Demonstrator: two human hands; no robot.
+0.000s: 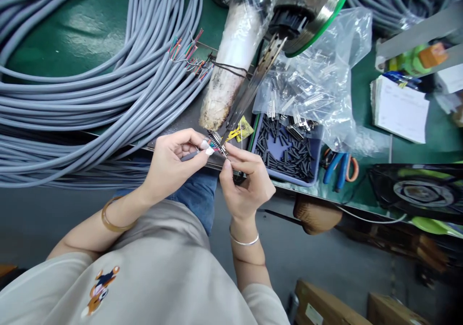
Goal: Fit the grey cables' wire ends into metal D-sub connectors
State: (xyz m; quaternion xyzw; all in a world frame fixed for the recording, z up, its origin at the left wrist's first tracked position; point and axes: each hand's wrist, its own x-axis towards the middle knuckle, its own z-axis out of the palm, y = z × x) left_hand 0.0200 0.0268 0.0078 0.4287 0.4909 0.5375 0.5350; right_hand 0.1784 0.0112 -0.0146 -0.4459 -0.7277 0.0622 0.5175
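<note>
My left hand [177,158] pinches the end of a grey cable [190,155] whose coloured wires fan out at its tip. My right hand [244,180] is closed on a small metal connector [218,144] pressed against those wire ends. Both hands meet at the front edge of the green bench [72,31], just below the tip of a long metal strip [253,81] that slopes down from a wrapped, stained cylinder [231,60]. A small yellow tag [241,131] lies right behind the connector.
Thick bundles of grey cable [90,98] cover the bench's left half. A blue tray [289,149] holds several short black sleeves, with a clear plastic bag of parts [321,74] above it. Blue-handled pliers [338,168] lie to the right. Cardboard boxes [325,305] stand on the floor.
</note>
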